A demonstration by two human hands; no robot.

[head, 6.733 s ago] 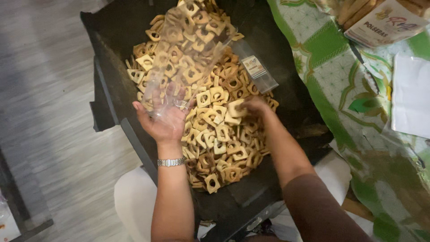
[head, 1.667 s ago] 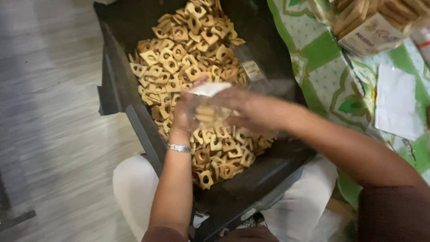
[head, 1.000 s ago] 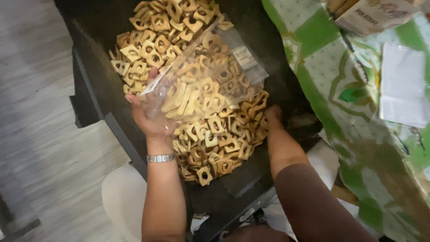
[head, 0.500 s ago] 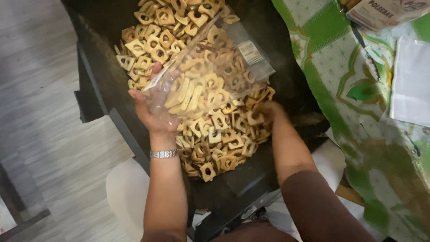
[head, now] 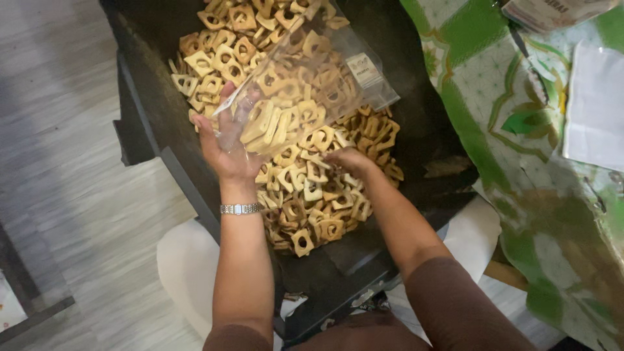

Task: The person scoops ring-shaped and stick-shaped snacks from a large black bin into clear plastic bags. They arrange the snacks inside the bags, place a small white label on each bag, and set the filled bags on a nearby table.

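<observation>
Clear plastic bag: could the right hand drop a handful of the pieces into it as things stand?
Probably yes: the left hand holds the clear plastic bag open just above the right hand, which rests on the tan pieces; nothing lies between.

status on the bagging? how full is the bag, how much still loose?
Done: the clear plastic bag already holds a good load of the tan square snack pieces, roughly half full. In hand: the left hand holds the bag's mouth open while the right hand reaches into the loose pile. Left: many pieces still lie loose in the black-lined tray, both under and beyond the bag.
</observation>
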